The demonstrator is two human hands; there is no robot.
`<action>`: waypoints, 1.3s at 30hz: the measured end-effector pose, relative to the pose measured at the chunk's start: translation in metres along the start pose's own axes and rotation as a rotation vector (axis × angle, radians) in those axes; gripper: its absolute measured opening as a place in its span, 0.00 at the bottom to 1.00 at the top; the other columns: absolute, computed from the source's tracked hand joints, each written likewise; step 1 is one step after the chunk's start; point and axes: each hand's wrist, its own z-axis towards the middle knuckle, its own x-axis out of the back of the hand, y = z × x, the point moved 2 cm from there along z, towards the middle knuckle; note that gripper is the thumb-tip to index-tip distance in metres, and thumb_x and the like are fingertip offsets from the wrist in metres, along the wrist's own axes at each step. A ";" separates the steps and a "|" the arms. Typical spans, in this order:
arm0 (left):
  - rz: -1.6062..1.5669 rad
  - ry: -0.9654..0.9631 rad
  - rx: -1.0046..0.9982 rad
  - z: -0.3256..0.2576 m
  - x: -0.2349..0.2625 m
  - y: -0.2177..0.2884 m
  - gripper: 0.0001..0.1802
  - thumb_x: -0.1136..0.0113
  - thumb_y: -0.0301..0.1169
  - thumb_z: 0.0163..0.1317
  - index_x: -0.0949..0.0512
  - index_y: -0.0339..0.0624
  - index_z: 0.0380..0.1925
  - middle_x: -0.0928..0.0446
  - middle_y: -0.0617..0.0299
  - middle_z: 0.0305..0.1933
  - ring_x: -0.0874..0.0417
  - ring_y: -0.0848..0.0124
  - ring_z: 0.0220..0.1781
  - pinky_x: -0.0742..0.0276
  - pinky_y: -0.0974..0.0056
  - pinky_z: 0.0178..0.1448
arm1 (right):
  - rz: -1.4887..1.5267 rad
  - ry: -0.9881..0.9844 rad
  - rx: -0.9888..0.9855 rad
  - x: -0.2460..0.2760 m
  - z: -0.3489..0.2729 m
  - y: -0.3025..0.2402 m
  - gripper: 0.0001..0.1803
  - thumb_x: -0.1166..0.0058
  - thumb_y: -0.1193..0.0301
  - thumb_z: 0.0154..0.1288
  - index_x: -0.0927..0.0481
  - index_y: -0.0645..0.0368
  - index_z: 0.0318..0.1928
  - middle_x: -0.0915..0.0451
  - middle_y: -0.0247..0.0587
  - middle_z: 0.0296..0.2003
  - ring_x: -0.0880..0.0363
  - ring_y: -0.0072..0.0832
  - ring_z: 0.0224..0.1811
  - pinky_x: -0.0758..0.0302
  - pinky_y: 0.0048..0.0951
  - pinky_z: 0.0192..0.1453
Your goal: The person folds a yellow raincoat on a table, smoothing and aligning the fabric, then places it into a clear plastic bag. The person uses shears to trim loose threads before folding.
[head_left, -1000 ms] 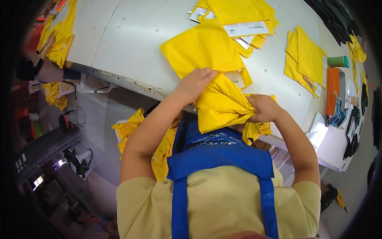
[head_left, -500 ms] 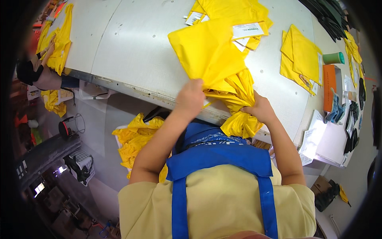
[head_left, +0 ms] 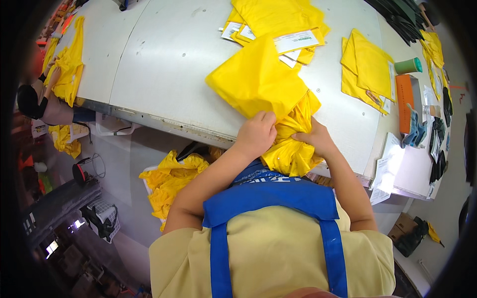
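Observation:
A yellow fabric pouch lies puffed out over the table edge in front of me. Bunched yellow fabric spills from its lower right end and hangs past the edge. My left hand is closed on the pouch's near edge, knuckles up. Close beside it, my right hand is wrapped round the crumpled fabric, its thumb lying across the folds. Just beyond the pouch is a pile of flat yellow pouches with white labels; the held pouch touches or overlaps its near side.
Flat yellow pieces lie to the right, near a green thread cone and an orange box. Below the table at left stands a container of crumpled yellow fabric. A co-worker's hands handle yellow fabric at far left.
My left hand has moved nearer and rightward, toward my right hand. The pouch has puffed up and shifted, and the bunched fabric is drawn closer together. My view has shifted slightly.

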 end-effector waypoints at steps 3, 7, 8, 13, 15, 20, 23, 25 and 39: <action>0.088 -0.075 0.068 0.003 0.004 -0.002 0.12 0.40 0.32 0.52 0.29 0.42 0.35 0.27 0.53 0.35 0.23 0.52 0.34 0.26 0.54 0.36 | -0.227 -0.014 -0.057 -0.003 -0.003 -0.025 0.46 0.35 0.56 0.47 0.39 0.61 0.64 0.21 0.58 0.45 0.23 0.51 0.49 0.26 0.40 0.52; 0.274 0.155 -0.171 0.042 0.017 0.024 0.11 0.41 0.33 0.53 0.27 0.43 0.35 0.25 0.56 0.36 0.21 0.55 0.39 0.24 0.55 0.37 | -0.506 0.031 0.037 -0.003 -0.010 -0.037 0.48 0.37 0.57 0.48 0.43 0.64 0.66 0.24 0.58 0.48 0.22 0.51 0.46 0.24 0.41 0.50; 0.342 0.089 -0.126 0.052 0.010 0.020 0.10 0.42 0.32 0.53 0.27 0.42 0.35 0.25 0.56 0.36 0.21 0.55 0.39 0.23 0.55 0.37 | -0.552 0.047 0.052 -0.003 -0.011 -0.042 0.48 0.37 0.57 0.48 0.44 0.63 0.67 0.25 0.58 0.49 0.22 0.50 0.46 0.24 0.40 0.50; 0.357 -0.081 -0.134 0.080 -0.010 0.008 0.05 0.47 0.28 0.55 0.25 0.43 0.32 0.25 0.55 0.34 0.20 0.58 0.37 0.22 0.56 0.37 | -0.724 0.118 0.221 -0.006 -0.012 -0.047 0.45 0.39 0.58 0.49 0.42 0.62 0.66 0.27 0.51 0.53 0.21 0.46 0.45 0.23 0.40 0.49; 0.182 -0.038 -0.315 0.081 -0.021 0.023 0.04 0.47 0.28 0.54 0.26 0.44 0.30 0.25 0.55 0.33 0.21 0.59 0.35 0.23 0.57 0.36 | -0.746 0.012 0.179 -0.007 -0.006 -0.055 0.42 0.38 0.59 0.49 0.39 0.60 0.63 0.27 0.51 0.53 0.21 0.46 0.46 0.23 0.40 0.49; 0.207 -0.045 -0.418 0.066 -0.026 0.030 0.08 0.45 0.28 0.49 0.25 0.45 0.32 0.27 0.60 0.32 0.23 0.61 0.36 0.27 0.59 0.38 | -0.369 0.240 0.083 0.004 0.010 -0.046 0.31 0.36 0.61 0.48 0.29 0.57 0.54 0.21 0.53 0.44 0.23 0.50 0.47 0.26 0.41 0.50; 0.386 0.228 -0.370 0.047 -0.004 0.022 0.09 0.45 0.28 0.49 0.23 0.45 0.34 0.29 0.63 0.34 0.26 0.61 0.39 0.32 0.59 0.40 | -0.288 0.227 0.076 0.016 0.012 -0.030 0.39 0.36 0.61 0.48 0.36 0.56 0.60 0.24 0.53 0.51 0.24 0.48 0.50 0.26 0.41 0.52; 0.386 0.242 -0.380 0.054 0.000 0.026 0.08 0.44 0.28 0.49 0.24 0.46 0.31 0.28 0.63 0.33 0.25 0.61 0.38 0.31 0.59 0.39 | -0.271 0.164 0.062 0.015 0.013 -0.030 0.40 0.36 0.61 0.47 0.37 0.57 0.61 0.28 0.52 0.56 0.24 0.48 0.51 0.27 0.41 0.53; 0.036 0.041 -0.401 0.032 0.006 0.000 0.20 0.45 0.24 0.49 0.25 0.43 0.45 0.25 0.56 0.44 0.26 0.56 0.49 0.30 0.58 0.53 | 0.296 0.237 0.093 0.004 0.040 0.018 0.25 0.38 0.70 0.52 0.26 0.62 0.52 0.18 0.46 0.41 0.18 0.35 0.40 0.23 0.31 0.46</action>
